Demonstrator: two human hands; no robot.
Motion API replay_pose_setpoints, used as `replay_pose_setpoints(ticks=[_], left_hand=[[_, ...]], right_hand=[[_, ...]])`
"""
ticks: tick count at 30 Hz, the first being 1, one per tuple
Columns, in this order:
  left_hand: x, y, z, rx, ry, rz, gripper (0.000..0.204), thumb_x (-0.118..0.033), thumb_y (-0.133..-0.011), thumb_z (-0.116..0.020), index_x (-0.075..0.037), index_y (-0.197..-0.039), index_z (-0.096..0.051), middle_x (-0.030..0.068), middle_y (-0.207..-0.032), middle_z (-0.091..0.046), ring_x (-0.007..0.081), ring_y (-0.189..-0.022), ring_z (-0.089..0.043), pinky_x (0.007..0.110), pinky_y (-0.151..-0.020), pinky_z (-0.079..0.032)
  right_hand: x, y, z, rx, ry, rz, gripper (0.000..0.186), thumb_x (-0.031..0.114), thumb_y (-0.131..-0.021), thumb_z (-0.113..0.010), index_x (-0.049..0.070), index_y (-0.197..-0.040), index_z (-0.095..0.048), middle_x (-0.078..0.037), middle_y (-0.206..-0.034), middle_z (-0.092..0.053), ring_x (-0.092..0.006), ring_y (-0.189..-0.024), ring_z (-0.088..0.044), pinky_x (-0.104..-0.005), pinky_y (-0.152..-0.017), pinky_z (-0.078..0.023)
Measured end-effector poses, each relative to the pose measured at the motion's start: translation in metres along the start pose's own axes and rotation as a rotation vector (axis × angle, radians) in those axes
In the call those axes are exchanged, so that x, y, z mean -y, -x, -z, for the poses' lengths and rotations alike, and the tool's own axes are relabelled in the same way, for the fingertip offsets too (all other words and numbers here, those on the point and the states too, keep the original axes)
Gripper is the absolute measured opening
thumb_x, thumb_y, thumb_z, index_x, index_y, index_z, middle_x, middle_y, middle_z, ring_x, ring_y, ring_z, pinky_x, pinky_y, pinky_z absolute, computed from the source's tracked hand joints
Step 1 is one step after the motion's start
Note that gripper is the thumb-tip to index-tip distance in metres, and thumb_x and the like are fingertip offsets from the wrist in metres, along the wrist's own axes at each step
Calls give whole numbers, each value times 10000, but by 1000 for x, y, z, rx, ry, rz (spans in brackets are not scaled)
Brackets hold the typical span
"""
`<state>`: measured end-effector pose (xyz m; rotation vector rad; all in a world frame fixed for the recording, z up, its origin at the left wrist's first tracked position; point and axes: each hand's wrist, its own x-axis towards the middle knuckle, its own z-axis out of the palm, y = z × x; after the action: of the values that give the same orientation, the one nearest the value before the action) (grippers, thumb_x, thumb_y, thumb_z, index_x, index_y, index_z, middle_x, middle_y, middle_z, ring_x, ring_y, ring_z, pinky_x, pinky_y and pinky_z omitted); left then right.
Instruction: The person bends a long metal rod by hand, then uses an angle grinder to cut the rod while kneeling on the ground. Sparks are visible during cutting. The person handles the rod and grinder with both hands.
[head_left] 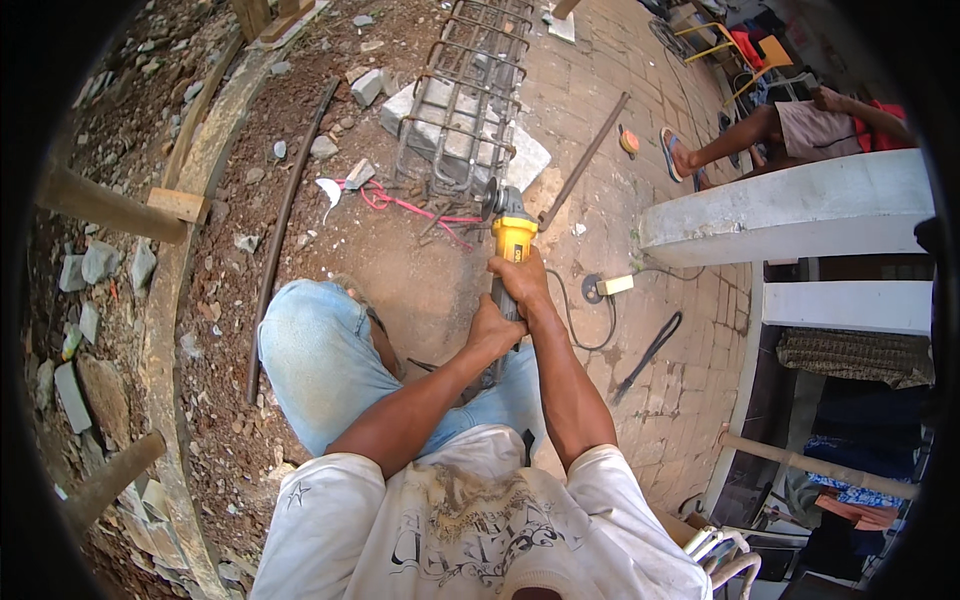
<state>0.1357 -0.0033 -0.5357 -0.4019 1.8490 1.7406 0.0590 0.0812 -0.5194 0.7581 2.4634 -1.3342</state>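
Note:
Both my hands are wrapped round a yellow and black angle grinder [514, 238] held out in front of me. My right hand [522, 280] grips the body just behind the yellow head. Lower on the dark handle, my left hand [495, 325] is closed. The grinder's disc [491, 199] is beside the near end of a steel rebar cage [465, 110]; I cannot tell whether it touches. The cage's near end rests over pale stone slabs [437, 118]. Pink string [425, 212] and short rebar offcuts [437, 218] lie on the ground near the disc.
A long metal bar [290, 240] lies at left, a shorter one [583, 162] at right. A power socket block [612, 286] with cable, a black strap [650, 353] and an orange tape measure [628, 141] lie on the paving. Another person's leg [725, 148] shows beyond a white pillar [790, 208].

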Motion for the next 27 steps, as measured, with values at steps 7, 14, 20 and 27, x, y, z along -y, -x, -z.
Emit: replay_pose_setpoints(ticks=[7, 14, 20, 27], left_hand=[[4, -9, -7, -16, 22, -26, 802, -361, -616, -827, 67, -1161, -424, 273, -1053, -634, 365, -972, -658, 411, -810, -524], [4, -10, -6, -1, 46, -25, 780, -335, -619, -826, 69, -1156, -430, 272, -1048, -636, 359, -964, -661, 410, -806, -525], [-1, -6, -4, -14, 30, -14, 774, -331, -628, -820, 72, -1156, -423, 264, -1017, -642, 348, -921, -672, 405, -777, -532], [7, -13, -8, -20, 63, -52, 783, -361, -638, -810, 74, -1158, -418, 262, -1011, -643, 349, -909, -674, 405, -771, -532]], right_hand=[[5, -3, 5, 28, -12, 0, 667, 232, -605, -736, -54, -1166, -516, -185, -995, -654, -276, -867, -649, -352, -782, -512], [4, -6, 3, 10, 26, -22, 672, 231, -600, -738, -54, -1167, -515, -190, -1010, -651, -288, -899, -646, -361, -803, -508], [7, -4, 4, 22, 10, -12, 646, 228, -606, -747, -50, -1146, -527, -185, -989, -654, -280, -884, -649, -357, -793, -510], [12, -1, 3, 8, 16, 5, 620, 223, -614, -750, -53, -1128, -538, -161, -958, -659, -252, -839, -645, -349, -757, -514]])
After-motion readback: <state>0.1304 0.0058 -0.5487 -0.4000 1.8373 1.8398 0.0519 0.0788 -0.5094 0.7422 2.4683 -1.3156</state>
